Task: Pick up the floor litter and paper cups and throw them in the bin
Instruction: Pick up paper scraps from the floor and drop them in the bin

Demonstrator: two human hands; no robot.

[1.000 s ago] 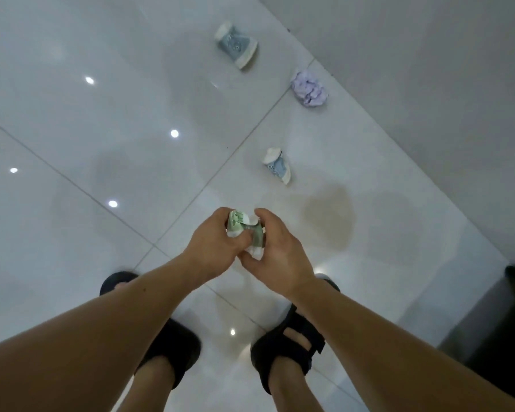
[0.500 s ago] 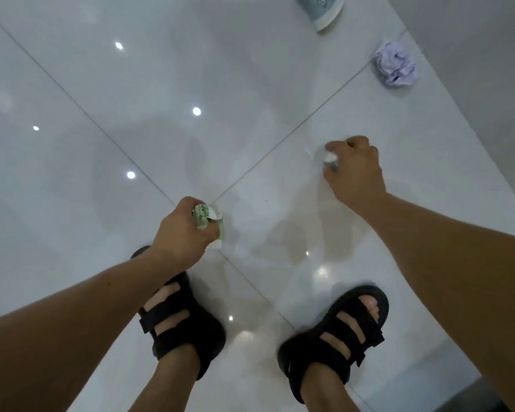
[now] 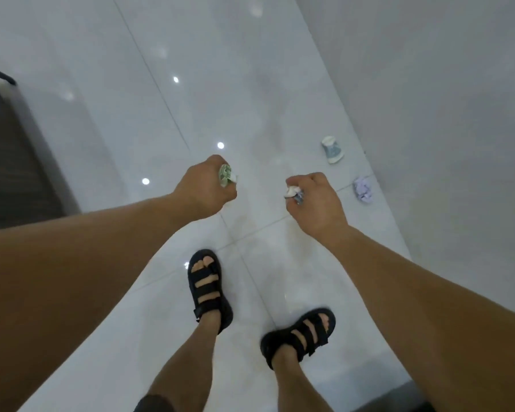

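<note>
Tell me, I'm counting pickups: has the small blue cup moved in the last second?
Yes. The small blue cup left the floor near the purple wad, lifted up into the right hand.

Crushed cup (image 3: 226, 176) in left hand (image 3: 204, 188)

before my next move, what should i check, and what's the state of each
1. Grip of the left hand on the green crumpled cup: ok.
2. Grip of the right hand on the white and blue crumpled cup: ok.
3. All litter off the floor: not ok; a blue cup and a purple paper ball lie near the wall.
4. A hand free for more: not ok, both are full.
5. Sight of the bin: not ok, none in view.
</note>
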